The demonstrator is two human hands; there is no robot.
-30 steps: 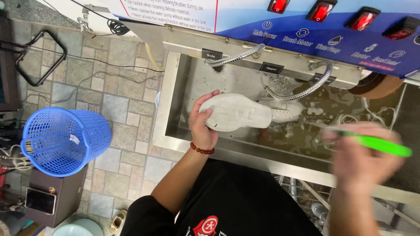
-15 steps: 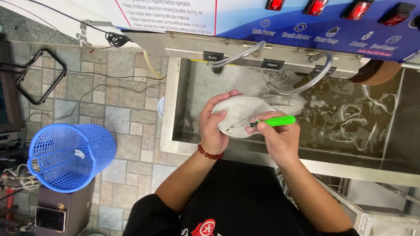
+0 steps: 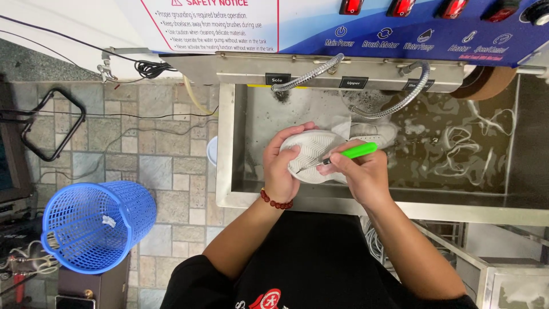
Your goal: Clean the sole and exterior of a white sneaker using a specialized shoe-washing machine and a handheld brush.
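Observation:
My left hand point(image 3: 281, 166) grips a white shoe point(image 3: 313, 150), sole turned up, over the near edge of a steel wash tank point(image 3: 229, 143). My right hand point(image 3: 360, 174) holds a thin metal pick with a bright green handle point(image 3: 357, 151); its tip touches the sole's tread. A red bead bracelet point(image 3: 275, 201) circles my left wrist. A second white shoe point(image 3: 374, 133) lies behind in the foamy water.
White laces point(image 3: 457, 140) float in the tank's dark water. Two flexible metal hoses point(image 3: 394, 103) hang from the blue control panel point(image 3: 412, 28) above. A blue plastic basket point(image 3: 91, 226) stands on the tiled floor at left, near cables and a black frame.
My right hand came in from the right with the green pick and set its tip on the sole. The left hand turned the shoe sole-up and drew it nearer.

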